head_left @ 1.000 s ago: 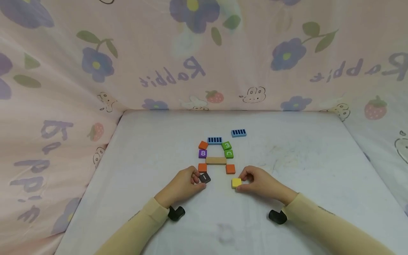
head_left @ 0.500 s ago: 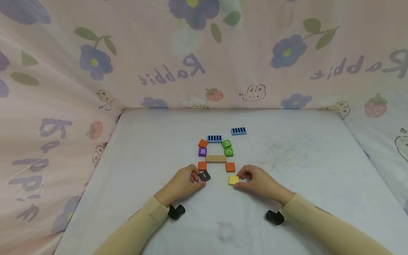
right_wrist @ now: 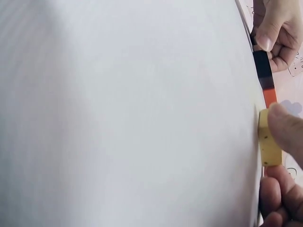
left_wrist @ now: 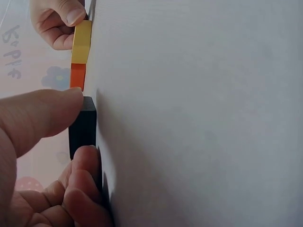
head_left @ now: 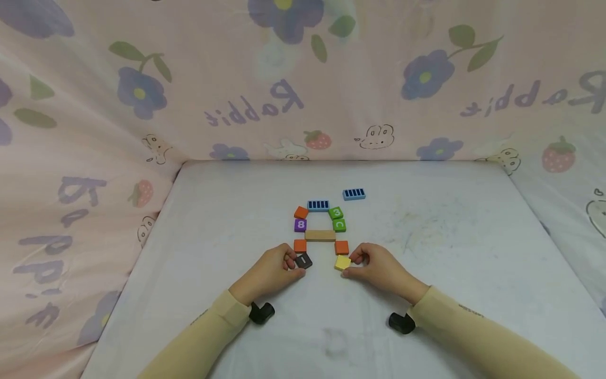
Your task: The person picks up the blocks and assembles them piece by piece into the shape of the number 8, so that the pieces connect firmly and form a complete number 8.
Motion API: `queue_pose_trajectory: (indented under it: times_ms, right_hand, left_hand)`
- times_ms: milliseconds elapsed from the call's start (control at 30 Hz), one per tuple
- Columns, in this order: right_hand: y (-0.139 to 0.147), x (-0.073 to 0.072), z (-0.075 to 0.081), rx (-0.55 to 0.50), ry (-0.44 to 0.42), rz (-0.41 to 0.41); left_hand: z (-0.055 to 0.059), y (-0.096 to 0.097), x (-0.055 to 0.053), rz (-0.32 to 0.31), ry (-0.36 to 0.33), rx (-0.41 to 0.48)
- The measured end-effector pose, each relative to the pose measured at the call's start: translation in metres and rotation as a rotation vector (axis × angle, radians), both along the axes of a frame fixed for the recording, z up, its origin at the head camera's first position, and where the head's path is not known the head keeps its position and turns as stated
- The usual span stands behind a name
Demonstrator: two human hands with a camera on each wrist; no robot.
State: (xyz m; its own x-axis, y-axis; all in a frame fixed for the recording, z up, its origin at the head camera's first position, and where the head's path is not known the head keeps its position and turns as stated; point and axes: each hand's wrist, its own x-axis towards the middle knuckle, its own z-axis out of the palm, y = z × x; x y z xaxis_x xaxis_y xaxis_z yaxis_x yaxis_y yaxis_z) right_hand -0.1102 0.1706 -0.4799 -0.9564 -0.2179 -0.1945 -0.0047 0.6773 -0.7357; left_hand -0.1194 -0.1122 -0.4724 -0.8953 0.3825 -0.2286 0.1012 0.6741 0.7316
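Observation:
My left hand (head_left: 272, 269) pinches a small black square block (head_left: 304, 261) between thumb and fingers, at the lower left of a block outline on the table. In the left wrist view the black block (left_wrist: 82, 128) stands between thumb tip and curled fingers. Opposite it, my right hand (head_left: 381, 271) pinches a yellow square block (head_left: 342, 263), turned at a slant just below an orange block (head_left: 342, 247). The right wrist view has the yellow block (right_wrist: 271, 142) between thumb and fingertips, low over the white surface. Another orange block (head_left: 300, 246) lies just above the black one.
Farther back, a plain wooden plank (head_left: 320, 236) bridges the outline. Above it sit a purple 8 block (head_left: 300, 225), green blocks (head_left: 339, 225), a slanted orange block (head_left: 301, 212) and a blue striped block (head_left: 318, 206). A second striped block (head_left: 354, 195) lies apart, behind right.
My right hand has slid the yellow block leftward and slightly away from me, up close to the right orange block, turning it a little. The left hand and black block have stayed put.

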Motion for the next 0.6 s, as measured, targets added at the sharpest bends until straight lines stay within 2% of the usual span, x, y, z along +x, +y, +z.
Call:
queue_pose_trajectory:
  times_ms: [600]
  right_hand:
    - [-0.008,-0.0013,0.0006,0.005,-0.038,-0.048]
  left_hand:
    - [-0.0026,0.0004,-0.0008,0.005,-0.006,0.006]
